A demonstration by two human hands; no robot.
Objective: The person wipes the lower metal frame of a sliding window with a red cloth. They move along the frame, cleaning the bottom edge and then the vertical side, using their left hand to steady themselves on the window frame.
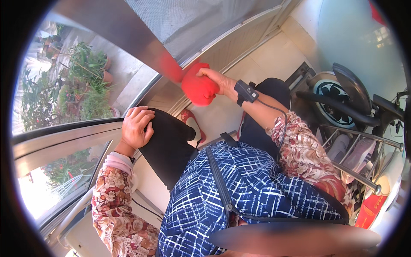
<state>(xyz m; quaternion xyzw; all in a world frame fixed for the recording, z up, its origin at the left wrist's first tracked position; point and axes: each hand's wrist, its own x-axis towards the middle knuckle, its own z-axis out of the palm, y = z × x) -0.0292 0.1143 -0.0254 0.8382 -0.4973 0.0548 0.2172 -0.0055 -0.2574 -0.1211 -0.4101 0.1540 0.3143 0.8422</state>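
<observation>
A bunched red cloth (199, 87) is in my right hand (210, 77), held against a metal door frame post (138, 35) that shows a red reflection of it. The thumb lies over the top of the cloth, and a strapped device (246, 91) sits on that wrist. My left hand (138, 125) rests palm down on my bent knee in black trousers (165, 138), its fingers loosely together and no object visible in it. Just beyond the knuckles runs the edge of the window glass (86, 80).
To the right stand a wheeled vehicle (334, 99) and a metal shoe rack (356, 176) holding several shoes. A screened door panel (208, 22) is ahead. Outside the glass are potted plants (86, 70). Below me are pale floor tiles (218, 119) and my red shoe (192, 123).
</observation>
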